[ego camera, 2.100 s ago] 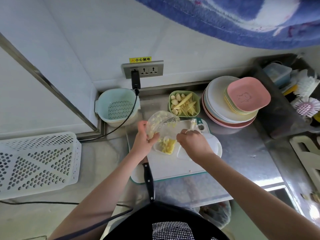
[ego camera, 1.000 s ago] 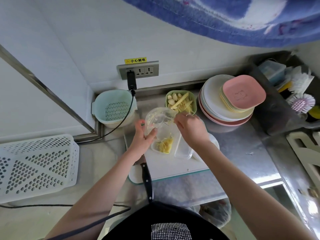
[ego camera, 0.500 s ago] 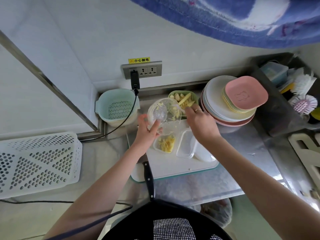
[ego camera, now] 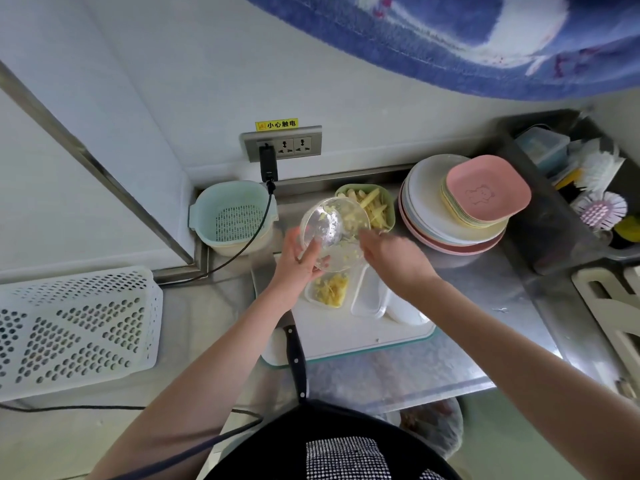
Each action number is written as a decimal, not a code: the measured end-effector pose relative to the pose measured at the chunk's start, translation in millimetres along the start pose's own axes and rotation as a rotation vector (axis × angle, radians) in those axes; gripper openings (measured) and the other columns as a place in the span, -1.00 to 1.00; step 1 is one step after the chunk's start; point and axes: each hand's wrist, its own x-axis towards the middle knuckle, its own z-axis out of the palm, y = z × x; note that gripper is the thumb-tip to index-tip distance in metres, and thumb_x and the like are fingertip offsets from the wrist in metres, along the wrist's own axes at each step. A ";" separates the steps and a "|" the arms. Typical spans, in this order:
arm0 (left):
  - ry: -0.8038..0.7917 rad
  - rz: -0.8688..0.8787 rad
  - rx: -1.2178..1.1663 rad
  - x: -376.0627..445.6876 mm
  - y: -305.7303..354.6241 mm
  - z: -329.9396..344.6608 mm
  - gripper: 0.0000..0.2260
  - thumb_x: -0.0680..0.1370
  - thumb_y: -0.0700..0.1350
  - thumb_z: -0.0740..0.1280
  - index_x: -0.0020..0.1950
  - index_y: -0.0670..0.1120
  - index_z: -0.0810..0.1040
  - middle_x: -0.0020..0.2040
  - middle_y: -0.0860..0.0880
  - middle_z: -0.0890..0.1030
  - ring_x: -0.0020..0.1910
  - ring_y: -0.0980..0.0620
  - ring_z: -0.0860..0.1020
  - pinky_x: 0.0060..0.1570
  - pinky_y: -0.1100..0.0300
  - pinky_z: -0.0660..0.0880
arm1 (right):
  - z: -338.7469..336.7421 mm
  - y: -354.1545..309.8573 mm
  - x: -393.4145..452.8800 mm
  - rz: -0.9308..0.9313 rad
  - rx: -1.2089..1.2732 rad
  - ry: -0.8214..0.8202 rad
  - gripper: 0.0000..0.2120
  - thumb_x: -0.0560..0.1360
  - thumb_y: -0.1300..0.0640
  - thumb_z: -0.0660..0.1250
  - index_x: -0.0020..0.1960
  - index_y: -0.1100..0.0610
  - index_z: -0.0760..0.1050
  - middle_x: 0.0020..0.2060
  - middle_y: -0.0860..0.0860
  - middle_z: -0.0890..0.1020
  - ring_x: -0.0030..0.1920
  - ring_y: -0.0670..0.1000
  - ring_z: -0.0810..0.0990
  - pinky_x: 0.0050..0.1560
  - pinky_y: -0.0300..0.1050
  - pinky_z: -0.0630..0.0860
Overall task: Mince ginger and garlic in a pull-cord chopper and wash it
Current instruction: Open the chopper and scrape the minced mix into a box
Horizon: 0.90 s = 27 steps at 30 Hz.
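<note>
Left hand [ego camera: 294,263] grips the clear chopper bowl [ego camera: 334,233] from its left side, fingers curled on the wall; bowl is tipped on its side in the air, minced bits clinging inside. Right hand [ego camera: 391,256] is at the bowl's open right side; fingertips blurred, so whether they hold anything cannot be told. Directly below the bowl, a small clear container [ego camera: 327,291] with yellow mince sits on the white cutting board [ego camera: 346,330], an empty clear container [ego camera: 369,294] just beside it. Knife [ego camera: 296,358] lies at the board's left edge. Green dish of ginger and garlic [ego camera: 375,206] stands behind, near the surface's back edge, between the mint colander [ego camera: 232,216] and stacked plates [ego camera: 460,209].
</note>
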 end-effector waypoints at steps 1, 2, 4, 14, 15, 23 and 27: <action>-0.010 -0.003 -0.003 -0.4 0.6 0.7 -0.73 0.57 0.04 0.28 0.19 0.00 0.31 0.23 0.00 0.45 -0.03 0.00 0.67 -0.13 0.27 0.58 | -4.5 0.8 5.5 0.019 -0.012 0.126 -0.88 0.48 0.37 0.24 -0.03 0.22 0.36 -0.33 0.13 0.46 -0.43 0.19 0.50 -0.43 0.00 0.48; -0.019 -0.010 -0.021 -1.2 1.6 1.0 -0.68 0.55 0.07 0.29 0.23 0.01 0.31 0.23 0.00 0.46 -0.03 -0.01 0.67 -0.13 0.27 0.58 | -8.6 1.7 11.3 0.019 -0.025 0.260 -0.85 0.40 0.42 0.32 -0.07 0.26 0.42 -0.38 0.17 0.49 -0.49 0.19 0.50 -0.47 -0.06 0.45; -0.033 -0.041 -0.086 -2.4 4.1 1.3 -0.55 0.43 0.20 0.34 0.24 0.09 0.34 0.24 -0.03 0.49 -0.02 -0.05 0.67 -0.14 0.25 0.59 | -17.0 -3.8 18.0 -0.016 -0.087 0.405 -0.74 0.19 0.49 0.44 -0.19 0.28 0.50 -0.50 0.14 0.50 -0.58 0.13 0.47 -0.47 -0.13 0.41; -0.116 -0.117 -0.343 6.3 4.1 -2.5 -0.47 0.38 0.16 0.40 0.31 0.13 0.39 0.23 -0.13 0.58 0.07 -0.19 0.63 -0.11 0.11 0.62 | -11.2 -8.4 13.4 -0.059 -0.062 0.448 -0.67 0.14 0.52 0.46 -0.18 0.26 0.50 -0.48 0.11 0.51 -0.47 0.10 0.49 -0.31 -0.07 0.47; -0.124 -0.125 -0.339 6.5 3.0 -2.5 -0.44 0.38 0.17 0.39 0.35 0.12 0.35 0.27 -0.15 0.55 0.09 -0.19 0.63 -0.10 0.11 0.62 | -13.9 -7.6 15.7 -0.013 -0.060 0.448 -0.69 0.17 0.52 0.45 -0.18 0.26 0.50 -0.47 0.13 0.52 -0.45 0.14 0.51 -0.29 -0.04 0.48; -0.128 -0.155 -0.319 8.3 1.5 -7.7 -0.25 0.20 0.25 0.54 0.33 0.16 0.36 0.28 -0.12 0.52 0.11 -0.19 0.61 -0.11 0.05 0.64 | -12.2 -3.7 9.1 -0.198 0.068 0.199 -0.88 0.45 0.38 0.35 -0.17 0.23 0.44 -0.41 0.12 0.50 -0.34 0.11 0.42 -0.17 -0.04 0.42; -0.173 -0.153 -0.386 6.7 1.7 -5.8 -0.45 0.34 0.14 0.47 0.27 0.17 0.35 0.33 -0.19 0.44 0.13 -0.20 0.60 -0.11 0.07 0.62 | -6.7 -21.3 9.7 -0.176 0.097 0.215 -0.87 0.44 0.40 0.33 -0.13 0.22 0.45 -0.35 0.10 0.54 -0.26 0.10 0.45 -0.09 0.00 0.41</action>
